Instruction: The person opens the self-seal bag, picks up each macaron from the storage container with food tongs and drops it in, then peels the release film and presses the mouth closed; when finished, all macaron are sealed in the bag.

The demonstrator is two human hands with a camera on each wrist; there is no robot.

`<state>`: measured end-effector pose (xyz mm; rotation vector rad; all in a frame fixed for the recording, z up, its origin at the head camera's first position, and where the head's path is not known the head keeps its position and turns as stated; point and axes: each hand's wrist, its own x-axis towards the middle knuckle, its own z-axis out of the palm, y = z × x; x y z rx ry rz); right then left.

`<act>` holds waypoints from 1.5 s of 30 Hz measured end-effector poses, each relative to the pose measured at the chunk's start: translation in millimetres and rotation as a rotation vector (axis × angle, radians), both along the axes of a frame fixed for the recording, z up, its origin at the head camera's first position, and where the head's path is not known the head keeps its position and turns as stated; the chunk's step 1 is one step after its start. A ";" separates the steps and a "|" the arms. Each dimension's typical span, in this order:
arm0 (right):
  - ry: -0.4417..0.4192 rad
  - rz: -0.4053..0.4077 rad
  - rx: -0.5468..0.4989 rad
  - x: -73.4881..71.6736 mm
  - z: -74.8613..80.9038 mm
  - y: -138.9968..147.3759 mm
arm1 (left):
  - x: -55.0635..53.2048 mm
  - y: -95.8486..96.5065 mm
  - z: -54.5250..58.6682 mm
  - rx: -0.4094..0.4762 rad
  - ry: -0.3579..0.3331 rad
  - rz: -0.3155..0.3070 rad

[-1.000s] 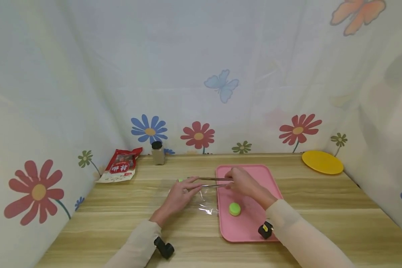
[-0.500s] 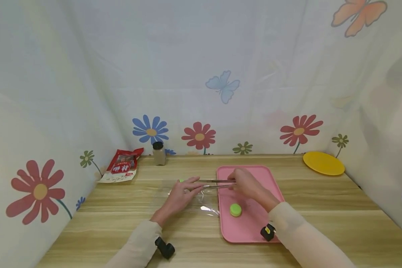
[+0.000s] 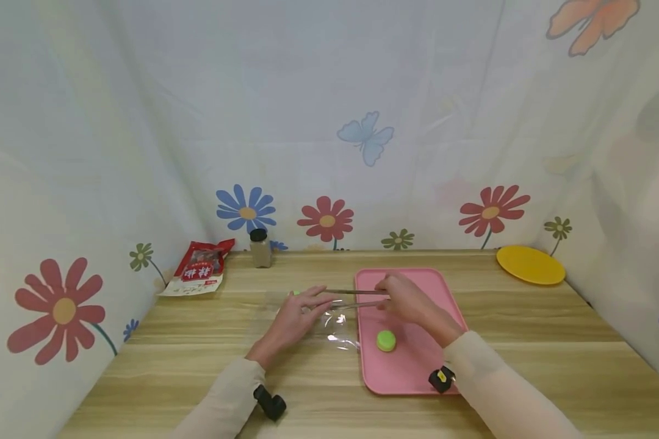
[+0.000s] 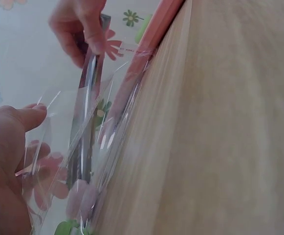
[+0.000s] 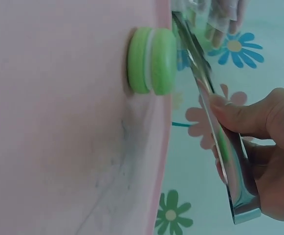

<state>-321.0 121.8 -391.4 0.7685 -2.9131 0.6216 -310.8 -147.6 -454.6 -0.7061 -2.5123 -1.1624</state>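
My left hand holds the mouth of a clear plastic bag, its thumb at the film's edge in the left wrist view. Metal tongs reach into that bag, their arms spread apart. At their other end, my right hand grips them between thumb and fingers, over the far part of the pink tray. A pale pinkish rounded shape and a bit of green show through the film by the tong tips. One green macaron lies on the tray, nearer me than the tongs.
At the back left lie a red and white food packet and a small black-capped jar. A yellow plate sits at the back right. Printed fabric walls the table on three sides.
My right hand has drawn the tongs slightly to the right. The tong arms came closer together, then spread again. My left hand and the bag stay almost in place.
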 end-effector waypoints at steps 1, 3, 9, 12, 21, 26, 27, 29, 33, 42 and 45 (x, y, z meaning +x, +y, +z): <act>0.002 -0.005 0.007 2.6 1.1 4.5 | 0.0 -0.5 -0.3 -0.002 0.002 0.000; 0.008 -0.010 0.006 7.3 2.8 15.2 | 0.3 -1.4 -0.7 -0.004 0.007 -0.002; 0.047 0.041 -0.064 16.1 5.7 57.9 | 0.4 -1.3 0.9 0.001 -0.005 0.005; 0.047 0.086 -0.088 18.6 7.3 83.4 | 1.5 -0.8 1.5 0.000 -0.022 0.006; -0.033 0.269 -0.118 22.7 9.3 156.4 | 2.7 0.6 2.1 0.005 -0.033 0.027; -0.083 0.377 -0.129 23.7 7.6 179.0 | 3.1 1.7 2.2 0.024 -0.035 0.017; -0.094 0.390 -0.130 23.7 7.4 181.0 | 2.9 1.8 1.8 0.022 -0.030 0.018; -0.115 0.407 -0.127 22.8 7.3 182.8 | 2.9 1.6 1.1 0.016 -0.024 0.027; -0.139 0.390 -0.110 19.9 6.0 181.3 | 3.3 1.6 0.5 0.003 -0.023 0.046; -0.122 0.374 -0.108 16.0 0.7 182.5 | 2.8 3.3 1.1 -0.014 -0.032 0.032; -0.113 0.378 -0.107 15.7 1.1 183.1 | 3.2 3.0 2.0 -0.015 -0.031 0.027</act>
